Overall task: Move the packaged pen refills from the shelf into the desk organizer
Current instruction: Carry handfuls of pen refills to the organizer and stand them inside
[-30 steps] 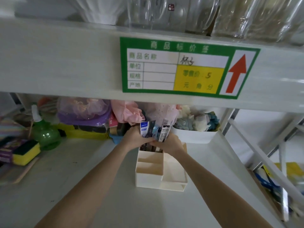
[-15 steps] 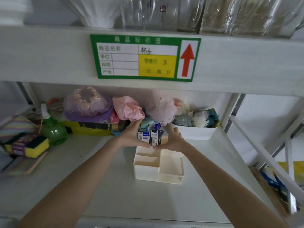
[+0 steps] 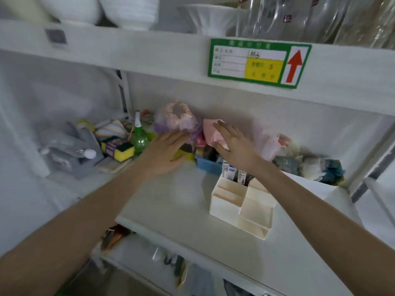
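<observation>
The cream desk organizer (image 3: 239, 206) stands on the white shelf (image 3: 171, 201). Several packaged pen refills (image 3: 234, 174) stand upright in its rear compartment. My left hand (image 3: 164, 150) reaches flat over the shelf with straight fingers, left of a small blue tray (image 3: 208, 165). My right hand (image 3: 235, 144) hovers above that tray and the refills, fingers extended toward a pink bundle (image 3: 213, 131). Neither hand holds anything.
A green spray bottle (image 3: 140, 139), a yellow sponge (image 3: 121, 151) and grey packets (image 3: 68, 144) crowd the left. Bagged hair ties (image 3: 177, 118) line the back; a white bin (image 3: 310, 167) of scrunchies sits right. A price label (image 3: 258, 64) marks the upper shelf edge.
Both hands have let go of the refills, which now stand in the organizer, and have moved up and back toward the blue tray. The view has swung left and pulled back.
</observation>
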